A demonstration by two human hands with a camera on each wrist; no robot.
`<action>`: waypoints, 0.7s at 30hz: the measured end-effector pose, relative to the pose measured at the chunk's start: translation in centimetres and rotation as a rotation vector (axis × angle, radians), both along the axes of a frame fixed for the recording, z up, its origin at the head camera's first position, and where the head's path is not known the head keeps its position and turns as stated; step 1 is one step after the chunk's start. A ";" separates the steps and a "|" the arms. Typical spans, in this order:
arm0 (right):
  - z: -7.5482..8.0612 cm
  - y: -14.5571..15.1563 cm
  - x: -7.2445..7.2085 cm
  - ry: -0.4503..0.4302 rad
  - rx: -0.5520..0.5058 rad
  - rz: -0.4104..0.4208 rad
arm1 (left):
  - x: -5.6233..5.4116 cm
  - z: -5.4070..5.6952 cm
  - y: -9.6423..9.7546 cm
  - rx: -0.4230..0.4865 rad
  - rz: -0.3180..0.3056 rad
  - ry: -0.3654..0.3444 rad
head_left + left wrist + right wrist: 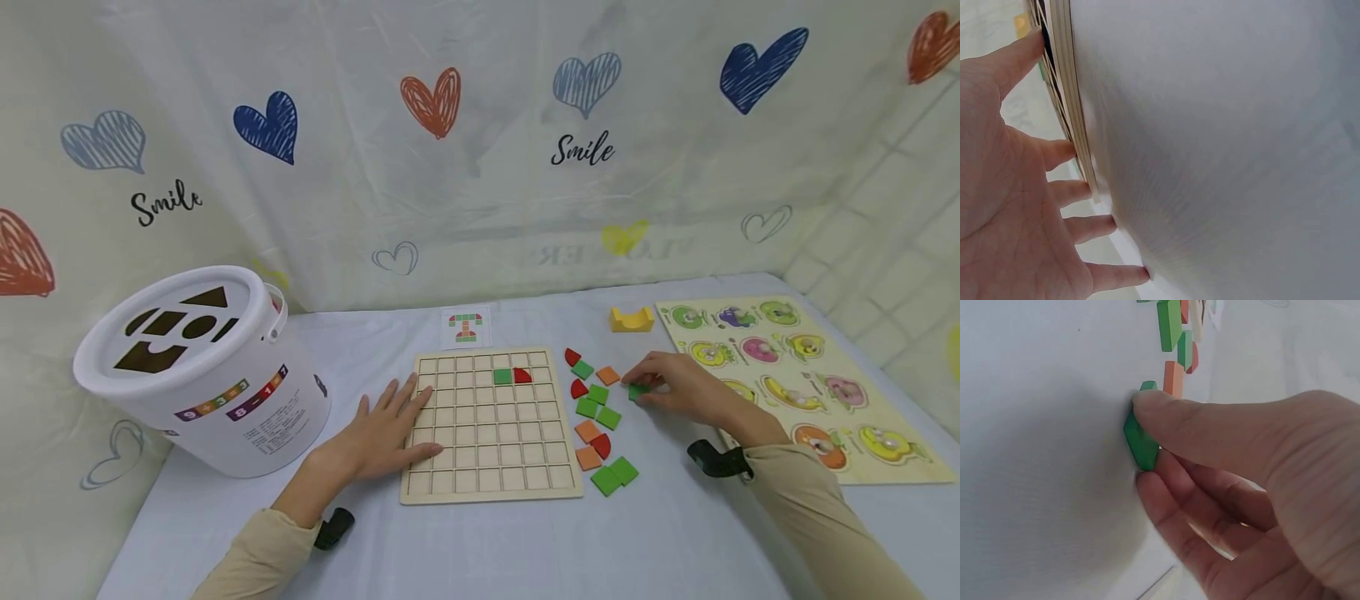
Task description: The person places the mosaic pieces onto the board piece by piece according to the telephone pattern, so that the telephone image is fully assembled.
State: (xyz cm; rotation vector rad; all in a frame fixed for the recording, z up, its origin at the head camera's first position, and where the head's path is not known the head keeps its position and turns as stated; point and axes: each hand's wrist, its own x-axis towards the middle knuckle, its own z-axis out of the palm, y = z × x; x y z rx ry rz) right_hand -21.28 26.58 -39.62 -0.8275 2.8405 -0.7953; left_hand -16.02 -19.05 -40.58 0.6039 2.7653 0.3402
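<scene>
A wooden grid board point(487, 425) lies on the table, with one green square tile point(502, 377) and one red quarter-circle tile point(522, 376) set side by side in its upper cells. My left hand point(386, 433) rests with spread fingers over the board's left edge; in the left wrist view, its thumb and some fingertips touch that edge. To the right of the loose tiles, my right hand point(678, 387) pinches a green square tile point(1141, 437) between thumb and fingers, low over the cloth. The fingers partly cover this tile.
Loose green, orange and red tiles point(588, 407) lie scattered right of the board. Behind it stands a pattern card point(465, 327). A yellow block point(632, 320) sits at the back, a fruit puzzle board point(862, 442) at the right and a white bucket point(247, 425) at the left.
</scene>
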 end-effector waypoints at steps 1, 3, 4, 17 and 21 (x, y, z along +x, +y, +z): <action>0.0 0.0 0.0 -0.002 -0.006 -0.010 | 0.0 0.0 0.0 0.001 0.000 0.000; 0.0 0.1 0.0 -0.009 -0.021 -0.028 | 0.0 0.1 0.0 0.003 0.000 -0.002; 0.0 0.1 0.0 -0.016 -0.026 -0.039 | 0.0 0.1 0.0 0.003 0.001 -0.003; 0.3 0.2 0.1 -0.057 -0.008 -0.109 | 0.0 -0.2 0.0 0.007 -0.003 0.000; 0.2 0.2 0.2 -0.033 -0.042 -0.116 | 0.0 -0.1 -0.1 0.016 -0.005 -0.006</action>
